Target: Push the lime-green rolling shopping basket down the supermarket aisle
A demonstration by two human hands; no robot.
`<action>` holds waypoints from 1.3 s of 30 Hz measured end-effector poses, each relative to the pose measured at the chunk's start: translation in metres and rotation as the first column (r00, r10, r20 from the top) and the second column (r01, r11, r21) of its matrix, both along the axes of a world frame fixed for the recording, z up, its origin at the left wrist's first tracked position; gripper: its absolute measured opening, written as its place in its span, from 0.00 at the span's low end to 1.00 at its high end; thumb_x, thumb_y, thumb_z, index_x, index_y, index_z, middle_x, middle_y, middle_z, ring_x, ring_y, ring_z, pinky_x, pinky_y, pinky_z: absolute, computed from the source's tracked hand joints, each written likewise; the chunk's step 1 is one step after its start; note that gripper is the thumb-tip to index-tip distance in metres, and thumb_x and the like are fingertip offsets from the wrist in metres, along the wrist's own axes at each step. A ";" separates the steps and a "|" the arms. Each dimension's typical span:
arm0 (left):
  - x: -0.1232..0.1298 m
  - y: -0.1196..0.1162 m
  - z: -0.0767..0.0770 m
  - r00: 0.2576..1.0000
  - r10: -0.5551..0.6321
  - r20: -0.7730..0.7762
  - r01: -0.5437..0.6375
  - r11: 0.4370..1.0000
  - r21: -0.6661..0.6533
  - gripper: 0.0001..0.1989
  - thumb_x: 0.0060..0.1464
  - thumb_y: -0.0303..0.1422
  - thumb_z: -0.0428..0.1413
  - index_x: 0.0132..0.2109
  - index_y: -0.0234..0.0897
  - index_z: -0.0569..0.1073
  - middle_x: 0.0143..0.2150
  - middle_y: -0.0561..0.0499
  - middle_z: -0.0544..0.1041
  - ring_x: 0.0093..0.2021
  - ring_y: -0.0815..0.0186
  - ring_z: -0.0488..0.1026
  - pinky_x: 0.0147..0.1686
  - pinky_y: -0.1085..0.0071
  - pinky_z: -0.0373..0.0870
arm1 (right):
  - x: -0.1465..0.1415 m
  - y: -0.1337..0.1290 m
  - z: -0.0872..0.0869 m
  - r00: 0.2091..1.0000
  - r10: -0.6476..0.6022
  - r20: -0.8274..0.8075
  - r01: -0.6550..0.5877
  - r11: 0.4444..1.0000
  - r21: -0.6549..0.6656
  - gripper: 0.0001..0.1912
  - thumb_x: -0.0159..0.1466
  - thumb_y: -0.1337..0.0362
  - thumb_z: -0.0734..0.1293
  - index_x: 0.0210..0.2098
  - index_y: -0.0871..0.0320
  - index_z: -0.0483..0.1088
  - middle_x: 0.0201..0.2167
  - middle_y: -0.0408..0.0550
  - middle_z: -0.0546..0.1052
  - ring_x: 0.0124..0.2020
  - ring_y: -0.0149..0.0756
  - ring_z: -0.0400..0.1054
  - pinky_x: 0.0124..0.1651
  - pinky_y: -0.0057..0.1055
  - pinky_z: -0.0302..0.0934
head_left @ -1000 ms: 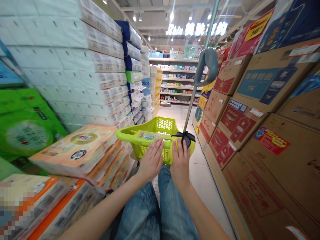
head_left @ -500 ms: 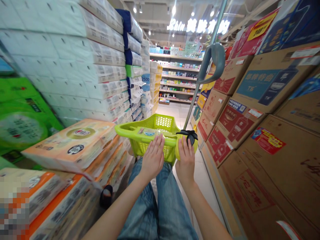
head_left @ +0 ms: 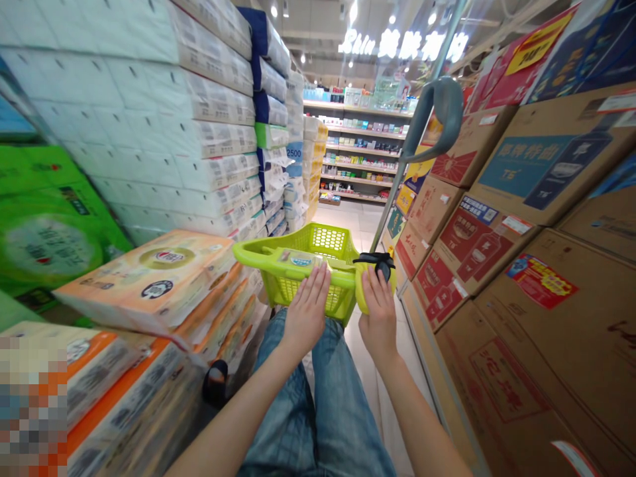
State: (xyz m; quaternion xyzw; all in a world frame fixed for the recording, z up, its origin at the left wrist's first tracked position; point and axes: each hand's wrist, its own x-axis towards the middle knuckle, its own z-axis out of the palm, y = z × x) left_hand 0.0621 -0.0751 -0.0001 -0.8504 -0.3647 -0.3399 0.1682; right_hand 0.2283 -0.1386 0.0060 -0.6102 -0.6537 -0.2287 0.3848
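A lime-green plastic basket (head_left: 330,238) stands in front of my legs. My left hand (head_left: 309,308) lies on its near rim, fingers stretched out side by side. Beside the basket's right end is a yellow thing (head_left: 362,291) with a black bow (head_left: 381,265) on top. My right hand (head_left: 378,315) rests against this yellow thing, its fingers extended over the front and touching the bow. Both thumbs are mostly hidden. A label is set along the basket's near edge, just left of my left fingers.
Tissue packs (head_left: 218,132) rise in a tall stack on the left, with lower orange packs (head_left: 163,258) nearer. Cardboard boxes (head_left: 536,159) line the right. A grey pole with a looped handle (head_left: 437,119) stands beyond the basket. Stocked shelves (head_left: 362,156) cross the aisle's far end.
The view has turned slightly left, so the basket, hands and shelves appear a little farther right. Both hands keep their places on the basket rim and the yellow thing.
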 end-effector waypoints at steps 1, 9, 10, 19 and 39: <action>0.001 0.000 0.000 1.000 0.001 0.004 -0.001 1.000 -0.001 0.40 0.57 0.20 0.43 0.73 0.30 0.36 0.74 0.42 0.49 0.74 0.60 0.44 0.69 0.58 0.52 | -0.001 0.001 0.002 0.999 -0.023 -0.035 0.023 1.000 0.002 0.44 0.54 0.81 0.53 0.71 0.59 0.49 0.70 0.53 0.58 0.73 0.42 0.44 0.70 0.52 0.47; 0.000 0.002 -0.005 1.000 0.004 0.004 -0.004 1.000 0.010 0.39 0.57 0.20 0.43 0.73 0.30 0.41 0.74 0.42 0.49 0.74 0.59 0.43 0.69 0.57 0.53 | -0.059 0.008 -0.001 0.994 -0.057 0.089 0.062 0.996 -0.060 0.39 0.58 0.80 0.55 0.69 0.59 0.55 0.68 0.49 0.62 0.72 0.41 0.46 0.73 0.50 0.38; 0.000 0.002 -0.005 1.000 0.004 0.001 -0.004 1.000 0.013 0.38 0.57 0.20 0.44 0.73 0.30 0.41 0.74 0.42 0.48 0.74 0.59 0.43 0.69 0.57 0.53 | -0.060 0.007 -0.002 0.994 -0.041 0.104 0.049 0.996 -0.070 0.38 0.59 0.80 0.55 0.69 0.59 0.55 0.68 0.49 0.62 0.72 0.40 0.46 0.73 0.49 0.38; 0.001 -0.002 0.000 1.000 0.000 0.005 0.000 1.000 -0.024 0.40 0.56 0.19 0.43 0.73 0.28 0.38 0.74 0.42 0.47 0.74 0.60 0.41 0.70 0.58 0.51 | -0.005 -0.005 0.000 0.996 -0.073 -0.059 0.072 0.997 -0.023 0.43 0.55 0.81 0.53 0.69 0.61 0.53 0.69 0.53 0.59 0.73 0.40 0.44 0.72 0.50 0.43; 0.001 -0.002 0.001 1.000 -0.016 0.004 0.016 0.999 -0.032 0.40 0.55 0.19 0.44 0.73 0.28 0.40 0.74 0.40 0.49 0.74 0.60 0.41 0.69 0.57 0.52 | -0.002 -0.004 0.003 0.994 -0.008 -0.111 0.005 1.000 -0.026 0.46 0.52 0.81 0.53 0.70 0.57 0.52 0.69 0.51 0.60 0.72 0.39 0.47 0.71 0.50 0.46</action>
